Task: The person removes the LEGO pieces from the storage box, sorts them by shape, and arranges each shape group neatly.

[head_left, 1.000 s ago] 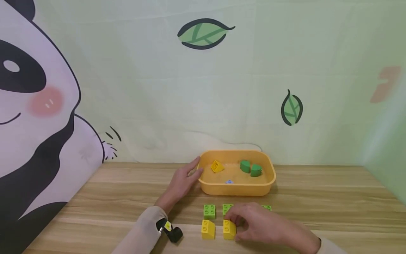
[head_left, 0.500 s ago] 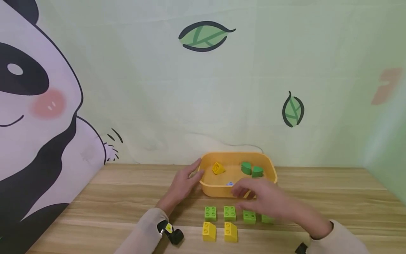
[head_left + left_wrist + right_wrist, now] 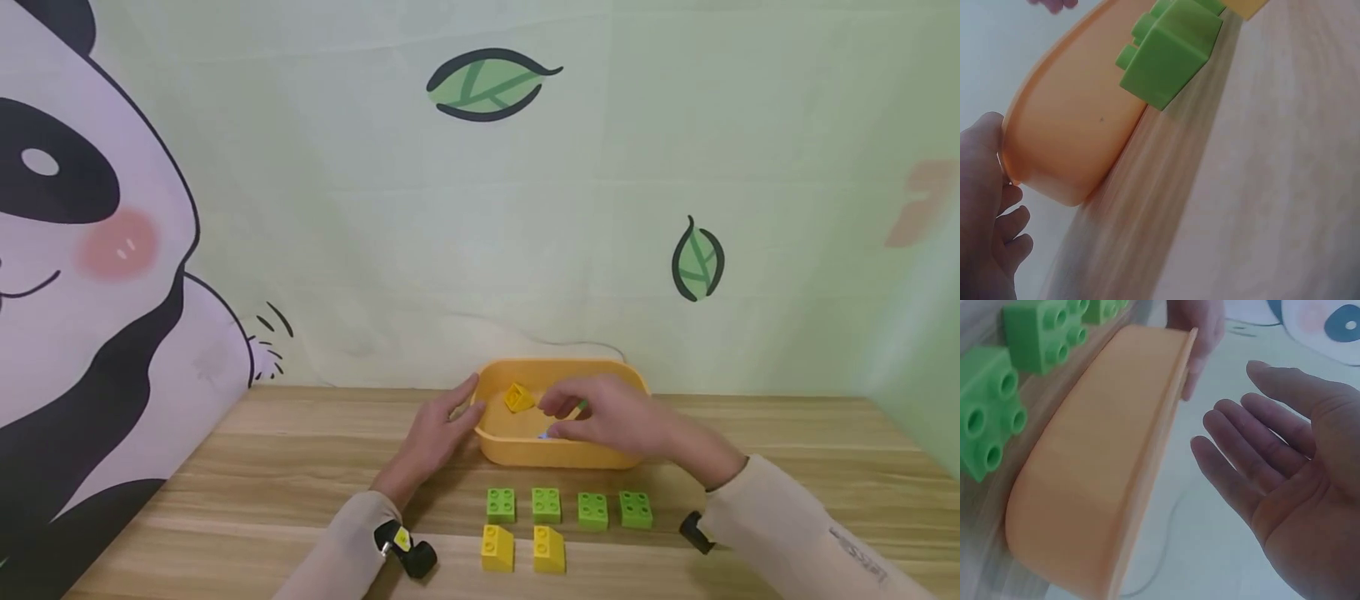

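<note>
A: Right hand, what's it gripping?

B: Nothing that's showing. Right hand (image 3: 615, 417) is hovering over the orange tray (image 3: 558, 455), thumb standing apart from the fingers, fingers spreading a little in the right wrist view.

A: Left?

B: Left hand (image 3: 431, 433) is resting against the tray's left end, thumb touching the rim, no tight clasp showing. Can't tell how hard it's pressing.

A: Target?

B: Probably a pick from the tray. Yellow piece (image 3: 518, 398) is lying inside toward the left end; blue piece (image 3: 543, 435) is sitting inside the near wall, mostly hidden. Thumb tip is overlapping the blue one in the head view; can't tell if it's touching. A bit of dark green is peeking out behind the hand.

A: Doing it well means?

B: My call: dropping in from above, pinching opposite faces, keeping knuckles off the rim while the left is steadying the tray. Then lifting clear of the near wall.

A: Why so high?

B: Four green bricks (image 3: 546, 505) are standing on the table (image 3: 315, 467) just in front, two yellow bricks (image 3: 550, 550) nearer the person. A low sleeve is risking a knock.
</note>
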Demonstrator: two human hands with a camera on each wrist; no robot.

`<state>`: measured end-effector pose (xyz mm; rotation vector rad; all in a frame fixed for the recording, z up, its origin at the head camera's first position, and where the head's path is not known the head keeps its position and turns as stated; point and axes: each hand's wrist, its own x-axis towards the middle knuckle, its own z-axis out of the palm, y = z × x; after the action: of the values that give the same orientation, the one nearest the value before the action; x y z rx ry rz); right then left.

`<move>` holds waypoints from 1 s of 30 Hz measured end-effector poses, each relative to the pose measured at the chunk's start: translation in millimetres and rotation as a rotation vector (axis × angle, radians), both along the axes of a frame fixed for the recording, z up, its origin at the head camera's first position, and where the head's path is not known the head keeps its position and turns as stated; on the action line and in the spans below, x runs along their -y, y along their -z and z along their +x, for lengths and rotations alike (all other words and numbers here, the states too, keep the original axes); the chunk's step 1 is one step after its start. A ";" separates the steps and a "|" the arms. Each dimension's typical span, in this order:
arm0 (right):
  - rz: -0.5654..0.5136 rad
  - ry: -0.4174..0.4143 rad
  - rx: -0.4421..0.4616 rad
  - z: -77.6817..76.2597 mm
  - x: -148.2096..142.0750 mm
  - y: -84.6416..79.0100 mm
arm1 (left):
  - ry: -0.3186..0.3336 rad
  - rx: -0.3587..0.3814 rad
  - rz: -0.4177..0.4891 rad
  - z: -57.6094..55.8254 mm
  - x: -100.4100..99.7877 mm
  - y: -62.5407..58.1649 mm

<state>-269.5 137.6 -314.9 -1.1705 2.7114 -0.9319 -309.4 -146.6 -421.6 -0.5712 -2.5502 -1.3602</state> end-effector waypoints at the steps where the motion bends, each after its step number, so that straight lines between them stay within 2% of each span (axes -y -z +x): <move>1: 0.004 0.009 0.005 -3.8 0.2 1.1 | -0.001 -0.002 0.000 -0.2 -0.1 0.1; 11: 0.085 0.020 0.009 -35.5 0.2 16.7 | -0.012 0.019 -0.014 -1.2 -0.3 2.0; 18: 0.112 0.031 0.157 -48.5 3.0 25.1 | -0.008 0.004 -0.013 0.4 -0.1 0.5; 27: 0.162 -0.070 0.188 -59.0 1.3 35.3 | -0.001 -0.018 -0.015 0.6 0.7 -0.4; 30: 0.174 -0.073 0.208 -61.0 1.9 36.9 | -0.001 -0.016 -0.015 0.7 0.8 -0.6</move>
<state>-330.6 135.7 -351.9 -1.0672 2.5097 -0.7452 -308.7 -147.3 -420.9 -0.5811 -2.5494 -1.3317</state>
